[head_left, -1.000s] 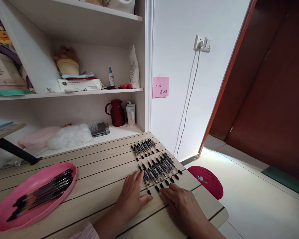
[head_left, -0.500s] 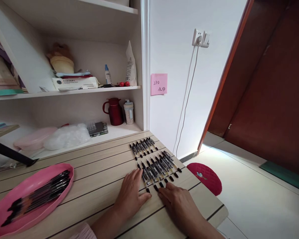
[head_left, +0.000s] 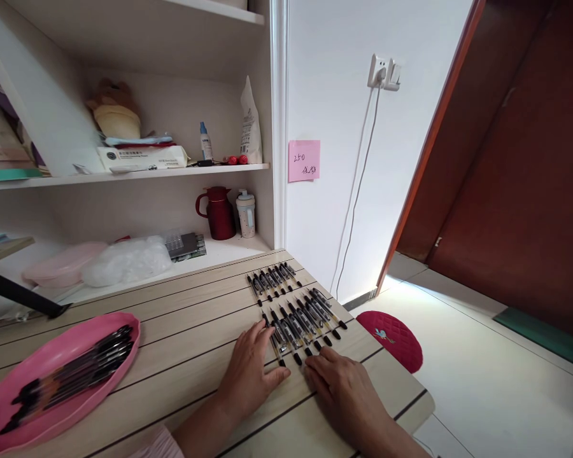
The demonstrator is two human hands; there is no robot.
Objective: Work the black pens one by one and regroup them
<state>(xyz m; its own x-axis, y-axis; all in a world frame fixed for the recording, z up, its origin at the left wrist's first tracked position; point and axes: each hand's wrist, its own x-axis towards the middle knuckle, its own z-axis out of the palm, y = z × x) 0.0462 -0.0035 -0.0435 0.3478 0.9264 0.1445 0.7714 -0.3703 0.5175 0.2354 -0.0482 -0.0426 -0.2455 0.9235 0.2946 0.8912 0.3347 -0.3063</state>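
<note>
A near row of clear-barrelled pens with black ends (head_left: 300,323) lies side by side on the wooden table. My left hand (head_left: 251,364) rests at the left side of this row, thumb and fingers apart, its fingertips by the leftmost pen. At the row's near ends is my right hand (head_left: 346,385), palm down with fingers loosely bent, fingertips by the black pen ends; nothing shows in its grasp. Behind lies a second, shorter-looking row of similar pens (head_left: 272,280). More dark pens (head_left: 93,366) are heaped in a pink oval tray (head_left: 136,340) at the left.
The table (head_left: 186,356) has a rounded right corner, with a red stool seat (head_left: 394,340) beyond it. White shelves behind hold a red jug (head_left: 220,213), a cup (head_left: 246,213) and a plastic bag (head_left: 127,261). A cord (head_left: 358,197) hangs from the wall socket.
The fingers of my right hand have bent a little more at the pen ends. My left hand stays nearly in place, and the pens look unmoved. The view has shifted slightly.
</note>
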